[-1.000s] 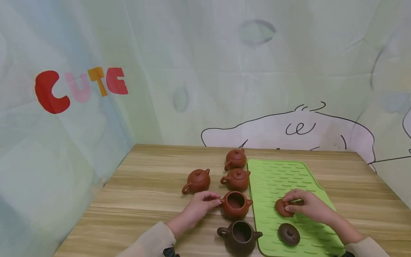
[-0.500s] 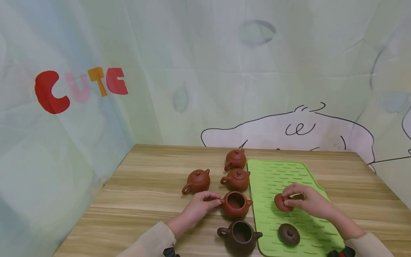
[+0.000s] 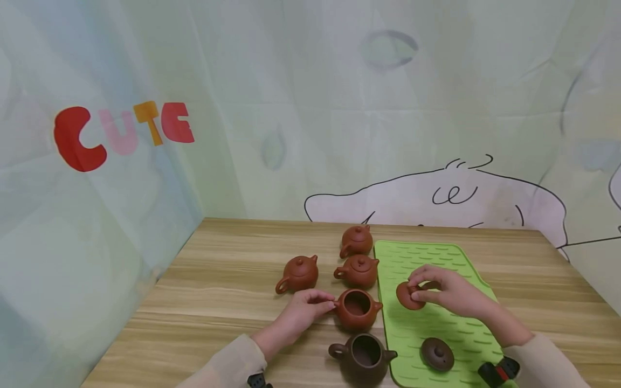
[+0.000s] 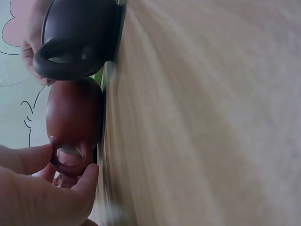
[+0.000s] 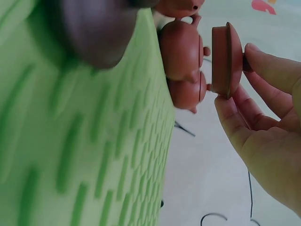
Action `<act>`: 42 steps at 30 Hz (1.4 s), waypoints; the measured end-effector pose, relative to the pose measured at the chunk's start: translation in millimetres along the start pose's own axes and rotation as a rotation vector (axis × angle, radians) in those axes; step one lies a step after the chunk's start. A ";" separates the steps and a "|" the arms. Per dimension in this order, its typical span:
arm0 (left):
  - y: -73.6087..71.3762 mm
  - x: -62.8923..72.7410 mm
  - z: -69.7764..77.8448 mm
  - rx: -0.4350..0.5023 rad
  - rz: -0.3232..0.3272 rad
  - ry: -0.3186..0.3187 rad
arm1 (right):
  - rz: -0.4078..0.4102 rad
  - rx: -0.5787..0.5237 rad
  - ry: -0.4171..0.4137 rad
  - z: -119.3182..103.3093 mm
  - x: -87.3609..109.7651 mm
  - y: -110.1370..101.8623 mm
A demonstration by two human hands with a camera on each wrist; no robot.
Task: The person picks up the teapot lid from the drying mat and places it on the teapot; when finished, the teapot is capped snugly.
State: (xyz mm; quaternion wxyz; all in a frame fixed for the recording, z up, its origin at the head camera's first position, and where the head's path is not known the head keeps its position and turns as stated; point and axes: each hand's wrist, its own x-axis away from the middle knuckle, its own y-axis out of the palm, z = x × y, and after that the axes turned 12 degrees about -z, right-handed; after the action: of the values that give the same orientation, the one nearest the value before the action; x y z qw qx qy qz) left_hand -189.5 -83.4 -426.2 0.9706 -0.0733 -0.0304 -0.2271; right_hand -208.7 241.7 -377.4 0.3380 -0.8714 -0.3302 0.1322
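Note:
My left hand (image 3: 302, 312) pinches the handle of an uncovered reddish-brown teapot (image 3: 356, 322), which stands on the wooden table beside the green mat (image 3: 398, 345). In the left wrist view, thumb and finger close on that teapot's looped handle (image 4: 70, 167). My right hand (image 3: 451, 291) holds a reddish teapot lid (image 3: 409, 296) by its knob, raised over the mat. The right wrist view shows the lid (image 5: 225, 61) edge-on with its inner rim, apart from the mat surface. A dark brown teapot (image 3: 364, 369), also uncovered, stands nearer the front edge.
A dark brown lid (image 3: 437, 354) lies on the mat near its front. Behind the uncovered teapots stand lidded reddish teapots: one at the left (image 3: 299, 273), another close behind (image 3: 360, 270), and a third farthest back (image 3: 357, 240). A printed curtain (image 3: 271, 108) hangs behind the table.
My right hand has lifted the reddish lid off the mat and carried it left and away from me, toward the uncovered reddish teapot. The left hand has stayed on the handle.

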 end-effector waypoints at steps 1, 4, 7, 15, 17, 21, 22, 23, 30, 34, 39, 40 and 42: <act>-0.1 0.0 0.1 0.001 0.001 -0.001 | -0.004 0.006 -0.008 -1.8 -2.3 0.4; -0.4 -0.5 -0.3 -0.003 0.001 0.001 | -0.008 0.012 -0.038 -7.0 -10.1 2.8; -0.4 -0.5 -0.4 0.000 0.000 0.001 | -0.017 0.014 -0.063 -11.3 -17.4 5.7; -0.4 -0.3 -0.6 -0.001 -0.004 0.008 | -0.039 0.002 -0.098 -19.9 -34.5 13.2; -0.5 -0.5 -0.7 0.003 -0.006 0.009 | -0.043 0.002 -0.096 -22.6 -38.0 14.6; -1.1 -1.1 -1.1 0.003 -0.012 0.006 | -0.050 0.017 -0.088 -28.9 -44.5 17.2; -1.5 -1.7 -1.7 0.000 -0.013 0.006 | -0.052 0.021 -0.086 -30.5 -46.1 18.0; -1.7 -1.9 -2.0 -0.001 -0.014 0.004 | -0.053 0.027 -0.085 -31.8 -47.8 18.9; -1.5 -1.4 -0.6 -0.013 -0.013 -0.004 | -0.073 0.019 -0.104 -36.5 -58.5 26.0; -1.6 -1.2 0.3 -0.015 -0.014 -0.002 | -0.095 0.014 -0.116 -36.4 -63.1 29.0; -2.2 -1.4 0.6 -0.013 -0.015 -0.015 | -0.122 -0.001 -0.111 -35.5 -66.2 32.8; -2.3 -1.5 0.6 -0.011 -0.016 -0.019 | -0.124 -0.002 -0.111 -35.0 -66.7 33.6; -2.7 -1.9 0.1 -0.012 -0.017 -0.021 | -0.126 -0.007 -0.109 -34.0 -67.8 35.4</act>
State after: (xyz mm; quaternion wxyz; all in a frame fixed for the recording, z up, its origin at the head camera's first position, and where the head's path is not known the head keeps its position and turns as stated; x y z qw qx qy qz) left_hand -192.4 -84.9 -426.0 0.9678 -0.0815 -0.0399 -0.2349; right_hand -226.7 160.0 -375.8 0.3239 -0.8416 -0.4028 0.1567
